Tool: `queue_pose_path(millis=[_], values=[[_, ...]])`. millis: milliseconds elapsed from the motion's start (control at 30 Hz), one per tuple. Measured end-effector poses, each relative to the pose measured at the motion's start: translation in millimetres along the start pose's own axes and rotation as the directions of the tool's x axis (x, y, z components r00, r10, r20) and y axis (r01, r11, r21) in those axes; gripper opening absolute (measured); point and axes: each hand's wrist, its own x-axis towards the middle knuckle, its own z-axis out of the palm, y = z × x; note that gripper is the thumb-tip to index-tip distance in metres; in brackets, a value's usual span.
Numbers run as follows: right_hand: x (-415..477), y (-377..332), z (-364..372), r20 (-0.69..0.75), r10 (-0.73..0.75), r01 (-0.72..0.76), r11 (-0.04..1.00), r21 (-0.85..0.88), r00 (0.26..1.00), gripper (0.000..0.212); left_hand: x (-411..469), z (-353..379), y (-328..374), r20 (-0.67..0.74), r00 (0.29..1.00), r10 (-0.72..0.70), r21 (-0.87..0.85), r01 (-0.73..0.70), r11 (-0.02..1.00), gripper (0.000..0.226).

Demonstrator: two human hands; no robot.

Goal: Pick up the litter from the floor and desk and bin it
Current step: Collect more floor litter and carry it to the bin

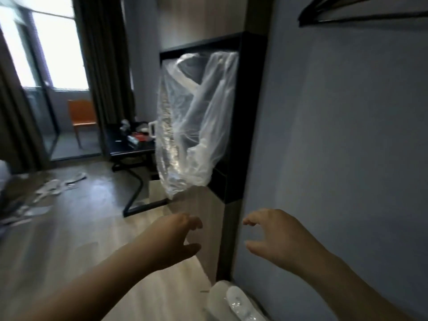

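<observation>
1. Left hand (176,237): holds nothing. The fingers are loosely curled with the thumb apart, and it reaches forward above the floor (81,228).
2. Right hand (271,235): holds nothing and has the same loose pose. It sits in front of the grey wall, apart from the left hand.
3. Floor litter (49,187): pale, blurred scraps scattered along the floor's far left edge, well apart from both hands.
4. Desk (120,148): a dark top at the room's far end.
5. Desk items (136,137): small things clustered mid-top, too blurred to tell litter from belongings.
6. Clear plastic bag (192,140): hangs from the top rail of the black frame (250,112), beyond the hands. Whether it serves as the bin cannot be told.
7. White wrapped object (234,300): at the floor's near edge, beside the wall. What it is is unclear.
8. Progress, as a judgement: early. The floor scraps and the desk both remain, and nothing is in hand.
</observation>
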Motion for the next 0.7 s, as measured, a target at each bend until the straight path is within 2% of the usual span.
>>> queue_pose_path(millis=[167, 367, 500, 700], values=[[74.8, -136.0, 39.0, 0.029, -0.212, 0.212, 0.977, 0.012, 0.977, 0.042, -91.0, -33.6, -127.1, -0.054, 0.975, -0.217, 0.031, 0.218, 0.975, 0.046], [135.0, -275.2, 83.7, 0.07, -0.399, 0.396, 0.917, 0.058, 0.914, 0.043, -187.4, -53.3, -244.8, -0.072, 0.895, -0.441, 0.02, 0.443, 0.896, 0.042], [167.6, -334.1, 106.7, 0.108, -0.498, 0.489, 0.867, 0.097, 0.861, 0.042, -223.3, -53.6, -300.4, -0.07, 0.84, -0.539, -0.017, 0.539, 0.842, 0.042], [235.0, -385.0, 146.9, 0.168, -0.549, 0.537, 0.836, 0.116, 0.819, 0.042, -233.9, -41.9, -376.6, -0.04, 0.775, -0.631, -0.042, 0.629, 0.776, 0.042]])
